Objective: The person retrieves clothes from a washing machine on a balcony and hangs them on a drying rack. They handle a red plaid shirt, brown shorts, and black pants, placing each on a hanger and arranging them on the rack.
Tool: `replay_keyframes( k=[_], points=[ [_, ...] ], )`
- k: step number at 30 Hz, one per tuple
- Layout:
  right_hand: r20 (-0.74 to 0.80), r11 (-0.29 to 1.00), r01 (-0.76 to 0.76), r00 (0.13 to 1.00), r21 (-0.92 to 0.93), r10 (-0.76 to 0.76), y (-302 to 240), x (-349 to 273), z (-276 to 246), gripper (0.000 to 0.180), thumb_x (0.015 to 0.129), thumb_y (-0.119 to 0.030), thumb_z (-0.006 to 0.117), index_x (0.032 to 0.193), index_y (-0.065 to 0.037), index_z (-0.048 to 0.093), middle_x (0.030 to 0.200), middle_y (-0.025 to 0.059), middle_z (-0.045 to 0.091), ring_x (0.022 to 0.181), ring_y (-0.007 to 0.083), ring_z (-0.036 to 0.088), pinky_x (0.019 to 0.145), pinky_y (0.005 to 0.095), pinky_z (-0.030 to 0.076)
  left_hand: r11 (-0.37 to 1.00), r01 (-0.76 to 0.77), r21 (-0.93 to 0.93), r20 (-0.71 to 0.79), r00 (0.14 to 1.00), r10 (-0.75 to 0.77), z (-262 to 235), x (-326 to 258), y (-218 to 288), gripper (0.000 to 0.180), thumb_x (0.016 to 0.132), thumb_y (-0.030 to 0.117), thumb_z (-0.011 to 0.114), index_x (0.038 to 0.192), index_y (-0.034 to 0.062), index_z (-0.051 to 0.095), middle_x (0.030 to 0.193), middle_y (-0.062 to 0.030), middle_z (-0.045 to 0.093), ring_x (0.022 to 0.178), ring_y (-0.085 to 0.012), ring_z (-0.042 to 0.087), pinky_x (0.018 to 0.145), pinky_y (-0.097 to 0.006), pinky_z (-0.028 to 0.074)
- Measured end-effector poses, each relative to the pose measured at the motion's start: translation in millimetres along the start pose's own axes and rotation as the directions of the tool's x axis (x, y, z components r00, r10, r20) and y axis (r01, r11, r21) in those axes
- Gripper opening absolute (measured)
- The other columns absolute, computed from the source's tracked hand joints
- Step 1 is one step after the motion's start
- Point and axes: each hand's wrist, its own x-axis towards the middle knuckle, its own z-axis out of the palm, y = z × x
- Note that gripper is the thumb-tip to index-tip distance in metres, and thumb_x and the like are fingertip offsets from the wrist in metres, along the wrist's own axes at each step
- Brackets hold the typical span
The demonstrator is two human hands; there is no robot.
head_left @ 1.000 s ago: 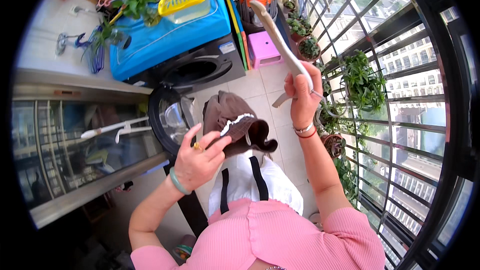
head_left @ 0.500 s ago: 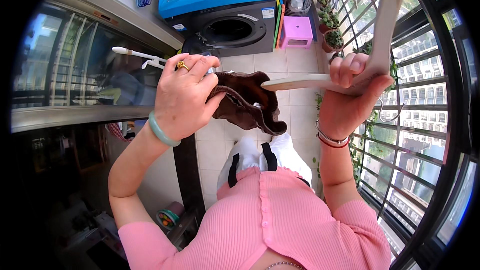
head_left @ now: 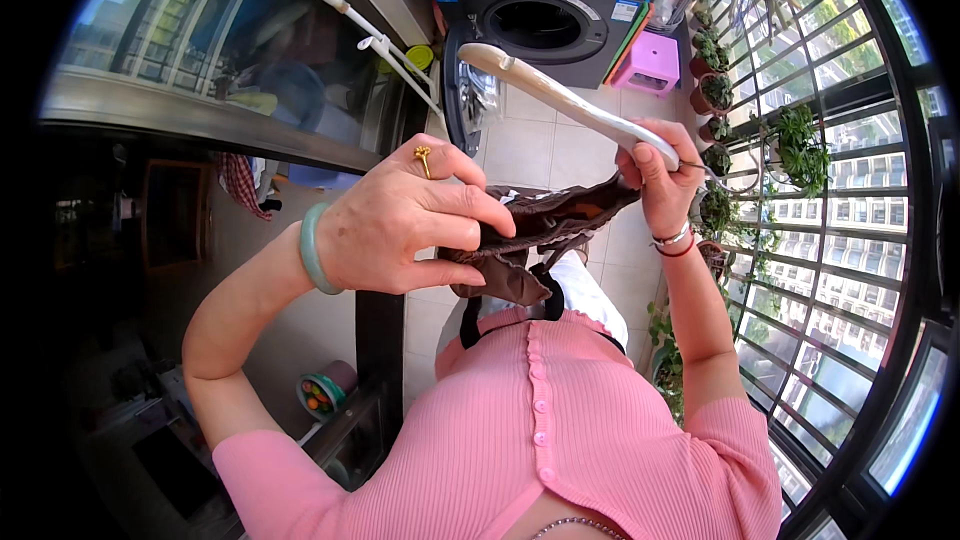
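Note:
A dark brown garment with a gathered elastic waistband (head_left: 575, 223) is stretched between my hands in front of my waist. My left hand (head_left: 395, 225), with a gold ring and a green bangle, grips its left end, fingertips at the opening and thumb below. My right hand (head_left: 660, 178) holds a thick white hanger (head_left: 570, 100) near its metal hook and pinches the right end of the waistband. One hanger arm points up and to the left, above the garment; the other is mostly hidden by foreshortening.
Ahead stands a dark washing machine (head_left: 610, 52), door open, under a blue cover. A pink stool (head_left: 650, 65) is beside it. Potted plants (head_left: 715, 92) line the barred window on the right. A white pole (head_left: 345, 8) leans by the left-hand glass door.
The hanger has turned, its arm now slanting up-left instead of pointing into the garment's opening. My right hand has come down to the waistband, and the garment is pulled wider.

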Motion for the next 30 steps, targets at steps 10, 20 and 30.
replay_keyframes(
  k=[10,20,30],
  points=[
    [0.484,0.927,-0.104,0.829,-0.36,0.281,-74,48,91,0.021,0.087,-0.016,0.071,0.102,-0.001,0.068,0.073,-0.0026,0.059,0.064,0.0023,0.051,0.054,0.0171,0.039,0.827,0.143,0.543,-0.094,0.99,-0.109,-30,-119,-27,0.025,0.062,0.026,0.078,0.072,0.0142,0.059,0.097,0.005,0.06,0.083,-0.0181,0.053,0.087,-0.037,0.039],
    [0.592,0.841,0.024,0.721,-0.54,0.36,-77,66,156,0.018,0.09,-0.019,0.069,0.094,-0.002,0.067,0.067,-0.0033,0.055,0.059,0.002,0.047,0.052,0.0194,0.038,0.815,0.148,0.56,-0.175,0.983,-0.058,-47,-138,-21,0.026,0.067,0.019,0.076,0.081,0.0105,0.056,0.105,0.0021,0.056,0.082,-0.0187,0.055,0.08,-0.032,0.046],
    [0.487,0.91,-0.059,0.83,-0.409,0.273,-79,74,186,0.029,0.088,-0.028,0.071,0.103,-0.004,0.068,0.062,-0.0042,0.058,0.05,-0.001,0.04,0.044,0.0165,0.027,0.861,0.507,-0.039,-0.528,0.722,-0.448,-42,-128,-40,0.041,0.08,0.016,0.075,0.117,0.0051,0.06,0.103,-0.0102,0.064,0.081,-0.0232,0.06,0.071,-0.03,0.048]
  ],
)
